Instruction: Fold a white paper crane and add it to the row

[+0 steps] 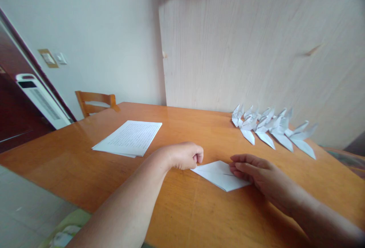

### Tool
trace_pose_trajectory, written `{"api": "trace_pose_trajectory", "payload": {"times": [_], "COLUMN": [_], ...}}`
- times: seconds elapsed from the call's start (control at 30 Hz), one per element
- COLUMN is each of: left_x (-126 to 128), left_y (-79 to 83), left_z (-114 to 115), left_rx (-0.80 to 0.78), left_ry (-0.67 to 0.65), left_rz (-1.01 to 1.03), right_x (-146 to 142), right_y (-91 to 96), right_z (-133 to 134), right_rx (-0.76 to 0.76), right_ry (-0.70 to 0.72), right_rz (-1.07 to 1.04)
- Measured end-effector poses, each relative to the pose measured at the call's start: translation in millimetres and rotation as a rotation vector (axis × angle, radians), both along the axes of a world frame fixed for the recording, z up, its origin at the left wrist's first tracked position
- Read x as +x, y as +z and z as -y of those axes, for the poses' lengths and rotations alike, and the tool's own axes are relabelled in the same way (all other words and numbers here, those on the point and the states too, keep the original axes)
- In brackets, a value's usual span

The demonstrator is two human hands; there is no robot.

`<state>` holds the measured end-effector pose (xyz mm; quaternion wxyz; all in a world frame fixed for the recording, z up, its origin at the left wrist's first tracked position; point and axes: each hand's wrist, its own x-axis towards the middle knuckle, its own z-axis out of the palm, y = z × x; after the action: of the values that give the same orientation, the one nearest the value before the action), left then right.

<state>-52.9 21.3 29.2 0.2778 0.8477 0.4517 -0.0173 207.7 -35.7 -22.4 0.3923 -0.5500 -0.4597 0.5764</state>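
A sheet of white paper, folded into a diamond shape (218, 174), lies on the wooden table in front of me. My left hand (186, 155) is closed, its fingers curled under at the paper's left tip; the fingertips are partly hidden. Over the right part of the paper, my right hand (253, 170) has its fingers bent and close together, with the paper's edge at the fingertips and the right tip under the hand. A dark crease or slit line shows near those fingers.
Printed sheets (131, 138) lie in a stack at the left of the table (185, 126). Several folded paper figures (278, 124) with pointed wings stand in rows at the back right, near a wood-grain panel (256, 50). A wooden chair (95, 101) stands beyond the far left edge.
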Motion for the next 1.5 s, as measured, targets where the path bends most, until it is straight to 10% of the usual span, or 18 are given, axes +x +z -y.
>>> {"api": "trace_pose_trajectory", "payload": {"times": [0.33,0.63,1.23,1.5], "left_x": [26,38,35,36], "left_y": [-3.1,-15.4,-17.1,-16.8], "left_z": [14,25,23,24], "left_rx": [0.433,0.322,0.319,0.339], "left_ry": [-0.009,-0.295,-0.296,-0.293], "left_rz": [0.314,0.248,0.243,0.215], "right_x": [-3,-5,32,13], "right_y": [3.5,7.6,26.1,24.7], "right_z": [0,1,-14,-1], "right_rx": [0.026,-0.022,0.122,0.059], "right_ry": [0.018,-0.013,-0.305,-0.009], "right_rz": [0.0,-0.122,-0.199,-0.127]}}
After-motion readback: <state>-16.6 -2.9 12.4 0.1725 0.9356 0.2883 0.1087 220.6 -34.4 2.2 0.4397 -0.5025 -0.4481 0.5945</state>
